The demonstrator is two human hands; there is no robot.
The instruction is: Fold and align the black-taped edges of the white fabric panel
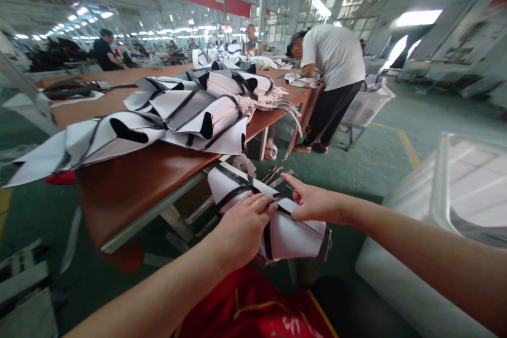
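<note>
My left hand (241, 229) lies flat on a bundle of white cut fabric pieces tied with black strips (295, 235), which I hold below the table edge above my lap. My right hand (315, 203) grips the bundle's far side, index finger stretched out over a black strip. Red cloth (253, 309) shows under my arms.
A long brown cutting table (130, 185) carries piles of the same black-and-white pieces (186, 116). A person in a white shirt (332, 58) bends at its far end beside a white cart (366, 105). A translucent bin (443, 211) stands at my right. Other workers sit far back.
</note>
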